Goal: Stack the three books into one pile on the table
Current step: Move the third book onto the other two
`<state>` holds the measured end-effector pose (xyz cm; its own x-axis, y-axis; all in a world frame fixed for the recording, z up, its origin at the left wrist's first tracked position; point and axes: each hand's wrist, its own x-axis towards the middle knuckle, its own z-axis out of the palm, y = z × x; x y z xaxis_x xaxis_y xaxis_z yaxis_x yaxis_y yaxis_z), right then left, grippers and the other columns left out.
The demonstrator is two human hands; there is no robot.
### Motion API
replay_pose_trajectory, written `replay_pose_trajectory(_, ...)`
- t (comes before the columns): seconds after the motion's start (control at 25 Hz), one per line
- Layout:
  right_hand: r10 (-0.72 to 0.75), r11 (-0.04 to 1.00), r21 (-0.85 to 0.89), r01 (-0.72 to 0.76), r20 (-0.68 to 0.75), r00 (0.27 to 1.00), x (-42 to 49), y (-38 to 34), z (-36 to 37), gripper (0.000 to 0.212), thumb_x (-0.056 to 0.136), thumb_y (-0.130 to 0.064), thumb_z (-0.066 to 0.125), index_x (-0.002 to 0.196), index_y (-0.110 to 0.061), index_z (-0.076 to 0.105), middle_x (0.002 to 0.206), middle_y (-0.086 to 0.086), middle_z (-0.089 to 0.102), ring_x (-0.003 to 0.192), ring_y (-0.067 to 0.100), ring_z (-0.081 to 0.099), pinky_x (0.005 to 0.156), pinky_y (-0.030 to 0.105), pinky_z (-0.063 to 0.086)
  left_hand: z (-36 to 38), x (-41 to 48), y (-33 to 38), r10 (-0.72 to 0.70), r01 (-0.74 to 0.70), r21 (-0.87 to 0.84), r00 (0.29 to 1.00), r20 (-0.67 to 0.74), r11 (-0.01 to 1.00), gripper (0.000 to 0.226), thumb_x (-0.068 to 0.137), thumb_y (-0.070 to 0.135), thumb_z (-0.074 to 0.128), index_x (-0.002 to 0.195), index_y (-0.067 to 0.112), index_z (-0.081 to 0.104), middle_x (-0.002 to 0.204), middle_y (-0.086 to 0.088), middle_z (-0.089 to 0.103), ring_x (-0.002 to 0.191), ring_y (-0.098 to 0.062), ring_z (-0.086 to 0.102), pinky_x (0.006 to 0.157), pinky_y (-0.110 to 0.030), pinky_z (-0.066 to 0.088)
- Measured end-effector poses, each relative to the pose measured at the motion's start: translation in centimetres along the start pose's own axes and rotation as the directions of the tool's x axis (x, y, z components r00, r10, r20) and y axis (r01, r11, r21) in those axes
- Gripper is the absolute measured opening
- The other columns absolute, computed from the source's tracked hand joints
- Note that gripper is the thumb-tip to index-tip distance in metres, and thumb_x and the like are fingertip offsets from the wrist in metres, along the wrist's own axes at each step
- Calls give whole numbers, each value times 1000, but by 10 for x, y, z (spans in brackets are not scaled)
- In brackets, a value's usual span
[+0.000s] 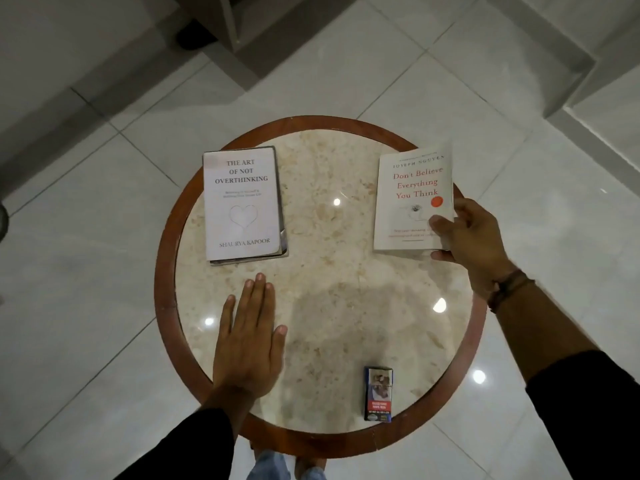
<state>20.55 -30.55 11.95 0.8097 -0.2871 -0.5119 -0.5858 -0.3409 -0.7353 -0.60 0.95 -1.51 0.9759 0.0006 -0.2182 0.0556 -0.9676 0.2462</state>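
A white book titled "The Art of Not Overthinking" [242,202] lies on the left of the round table [166,271], on top of a darker book [283,237] whose edge shows along its right and bottom sides. A white book titled "Don't Believe Everything You Think" [405,199] is at the table's right edge, lifted slightly. My right hand [474,244] grips its lower right corner, thumb on the cover. My left hand [247,341] rests flat on the marble, fingers together, just below the left pile.
A small dark cigarette pack [378,393] lies near the table's front edge. The table has a marble top and a brown wooden rim. White tiled floor surrounds it, with furniture legs [228,26] at the back. My feet [287,467] show below the table.
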Motion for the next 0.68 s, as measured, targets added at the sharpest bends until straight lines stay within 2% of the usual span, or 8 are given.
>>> replay_pose_trajectory(0.12, -48, 990, 140, 33, 98, 994, -27, -25, 35, 28, 99, -19, 72, 126, -24, 65, 101, -12, 84, 90, 14, 83, 60, 28, 65, 4, 1, -1, 8, -9, -24, 1000, -19, 1000, 72, 113, 49, 25, 175, 16, 10, 186, -4, 7, 173, -24, 3, 140, -51, 7)
replay_pose_trajectory(0.24, -67, 988, 152, 27, 264, 962, -39, -41, 101, 30, 100, -19, 72, 127, -26, 63, 102, -8, 85, 87, 7, 82, 58, 26, 63, 7, 0, -3, 11, -13, -59, 999, -32, 998, 73, 113, 50, 29, 175, 19, 9, 186, -2, 9, 173, -19, 0, 141, -45, 0)
replay_pose_trajectory(0.4, -54, 989, 150, -6, 395, 917, -48, -55, 183, 29, 100, -12, 70, 123, -25, 58, 102, -10, 78, 72, -1, 79, 52, 23, 60, 7, 0, -2, -2, -1, -65, 999, -52, 998, 72, 113, 51, 29, 175, 19, 12, 185, -3, 15, 172, -24, 15, 140, -44, 0)
replay_pose_trajectory(0.48, -46, 991, 134, -12, 423, 905, -51, -57, 207, 28, 99, -12, 71, 121, -24, 58, 107, -4, 78, 72, 5, 80, 50, 24, 60, 6, 1, -1, 2, -6, -63, 998, -62, 998, 71, 113, 49, 29, 175, 19, 13, 185, -3, 16, 171, -24, 16, 140, -47, 6)
replay_pose_trajectory(0.56, -37, 995, 95, -4, 417, 908, -53, -53, 222, 28, 98, -11, 72, 120, -21, 58, 115, 4, 77, 84, 13, 79, 51, 26, 61, 5, 0, 0, 6, -10, -59, 997, -78, 998, 71, 113, 47, 31, 175, 18, 13, 185, -4, 18, 172, -24, 15, 139, -50, 11)
replay_pose_trajectory(0.68, -18, 1000, -17, 25, 338, 941, -56, -44, 233, 30, 97, -15, 73, 121, -15, 56, 116, 10, 76, 99, 30, 79, 60, 40, 68, 3, -1, 1, 13, -20, -71, 995, -94, 997, 70, 113, 46, 29, 175, 16, 15, 185, -4, 18, 172, -23, 14, 138, -51, 15)
